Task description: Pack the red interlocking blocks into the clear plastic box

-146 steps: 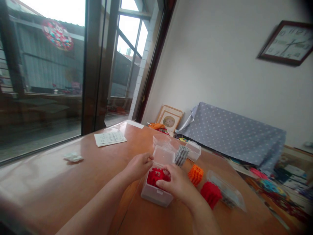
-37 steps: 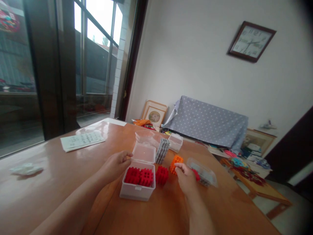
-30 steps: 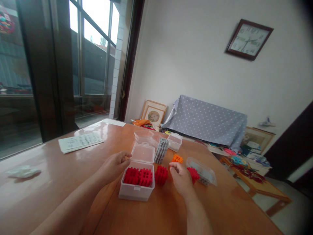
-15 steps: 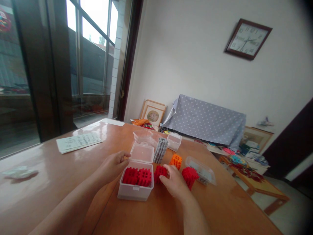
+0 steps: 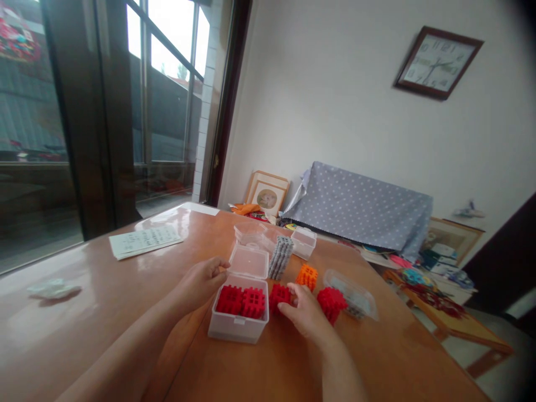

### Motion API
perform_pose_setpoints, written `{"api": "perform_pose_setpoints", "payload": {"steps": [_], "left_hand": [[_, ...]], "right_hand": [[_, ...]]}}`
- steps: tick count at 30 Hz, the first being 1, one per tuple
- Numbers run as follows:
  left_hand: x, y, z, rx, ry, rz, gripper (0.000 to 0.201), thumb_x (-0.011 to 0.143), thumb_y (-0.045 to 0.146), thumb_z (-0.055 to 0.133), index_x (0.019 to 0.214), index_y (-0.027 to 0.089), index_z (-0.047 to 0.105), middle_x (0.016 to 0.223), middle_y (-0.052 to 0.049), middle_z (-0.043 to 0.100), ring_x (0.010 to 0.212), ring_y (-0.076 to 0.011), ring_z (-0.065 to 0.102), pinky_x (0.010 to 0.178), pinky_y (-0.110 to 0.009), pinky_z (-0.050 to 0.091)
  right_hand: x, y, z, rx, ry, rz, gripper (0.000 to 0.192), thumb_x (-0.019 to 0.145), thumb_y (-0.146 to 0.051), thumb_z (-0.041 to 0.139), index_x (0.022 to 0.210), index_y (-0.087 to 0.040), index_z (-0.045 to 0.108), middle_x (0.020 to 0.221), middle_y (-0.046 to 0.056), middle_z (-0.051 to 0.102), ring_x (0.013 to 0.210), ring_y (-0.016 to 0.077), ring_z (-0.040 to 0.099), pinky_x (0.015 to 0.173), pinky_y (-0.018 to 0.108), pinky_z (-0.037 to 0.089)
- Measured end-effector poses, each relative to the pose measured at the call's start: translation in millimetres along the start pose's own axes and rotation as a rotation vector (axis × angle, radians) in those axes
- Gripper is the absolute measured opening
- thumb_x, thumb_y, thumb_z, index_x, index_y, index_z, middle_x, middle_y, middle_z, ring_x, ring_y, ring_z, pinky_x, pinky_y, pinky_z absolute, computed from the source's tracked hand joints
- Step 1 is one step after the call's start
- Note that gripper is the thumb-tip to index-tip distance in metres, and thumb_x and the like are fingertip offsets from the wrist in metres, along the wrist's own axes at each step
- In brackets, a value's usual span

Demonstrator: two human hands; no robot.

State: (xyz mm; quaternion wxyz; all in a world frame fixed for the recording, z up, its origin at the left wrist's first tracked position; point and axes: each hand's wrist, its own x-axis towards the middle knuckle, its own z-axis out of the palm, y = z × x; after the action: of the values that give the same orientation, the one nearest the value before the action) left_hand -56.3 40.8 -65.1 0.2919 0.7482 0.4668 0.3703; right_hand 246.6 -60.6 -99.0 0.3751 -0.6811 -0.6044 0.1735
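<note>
A clear plastic box (image 5: 238, 330) stands before me with its lid (image 5: 250, 261) folded back. Inside it sit two red stacks of notched plastic building pieces (image 5: 253, 303), side by side. My left hand (image 5: 207, 282) is at the box's back left corner, fingers loosely bent with a gap to the thumb; whether it touches the rim is unclear. Just right of the box, my right hand (image 5: 307, 312) grips another red stack of pieces (image 5: 278, 297) between thumb and fingers. One more red stack (image 5: 331, 304) stands to the right of that hand.
Behind my hands are a tall grey stack (image 5: 281, 258), an orange stack (image 5: 307, 276) and a small clear box (image 5: 304, 243). A clear container with grey pieces (image 5: 354, 296) lies right. Papers (image 5: 146, 241) and a crumpled plastic wrapper (image 5: 54, 288) lie left on the wooden table (image 5: 234, 374).
The whole view has shifted slightly, so everything appears a little further right. Both hands keep nearly the same places relative to the box and the red stacks.
</note>
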Motion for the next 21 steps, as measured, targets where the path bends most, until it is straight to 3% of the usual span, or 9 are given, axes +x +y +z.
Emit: {"api": "perform_pose_setpoints", "payload": {"steps": [6,11,16,21], "left_hand": [[-1,1,0.5,-0.017,0.003,-0.010,0.035,0.082,0.037,0.058,0.108,0.018,0.070,0.068,0.001,0.064,0.067,-0.0190,0.060,0.062,-0.026,0.041],[-2,-1,1.0,-0.046,0.007,-0.009,0.034,0.081,0.036,0.059,0.108,0.018,0.071,0.069,0.000,0.066,0.067,-0.0189,0.060,0.062,-0.026,0.042],[-1,-3,2.8,-0.015,0.008,0.001,0.032,0.083,0.035,0.058,0.108,0.018,0.070,0.069,0.001,0.064,0.064,-0.0176,0.059,0.061,-0.025,0.039],[-1,-4,2.1,0.029,-0.013,0.046,0.030,0.088,0.035,0.054,0.108,0.018,0.069,0.067,0.002,0.061,0.061,-0.0155,0.055,0.058,-0.025,0.034]], "right_hand": [[-3,-4,-1,0.038,0.022,0.015,0.041,0.072,-0.032,0.076,0.111,-0.020,0.071,0.105,0.007,0.071,0.089,0.0259,0.069,0.079,0.037,0.054],[-3,-14,-6,0.077,0.094,0.005,0.045,0.073,-0.035,0.077,0.114,-0.020,0.068,0.112,0.010,0.070,0.095,0.0281,0.069,0.085,0.040,0.055],[-4,-41,-5,0.147,0.084,-0.037,0.049,0.073,-0.041,0.078,0.116,-0.021,0.067,0.112,0.009,0.071,0.098,0.0277,0.067,0.087,0.039,0.055],[-6,-78,6,0.114,-0.046,-0.141,0.045,0.076,-0.039,0.078,0.117,-0.024,0.068,0.110,0.006,0.068,0.099,0.0249,0.065,0.086,0.036,0.053]]}}
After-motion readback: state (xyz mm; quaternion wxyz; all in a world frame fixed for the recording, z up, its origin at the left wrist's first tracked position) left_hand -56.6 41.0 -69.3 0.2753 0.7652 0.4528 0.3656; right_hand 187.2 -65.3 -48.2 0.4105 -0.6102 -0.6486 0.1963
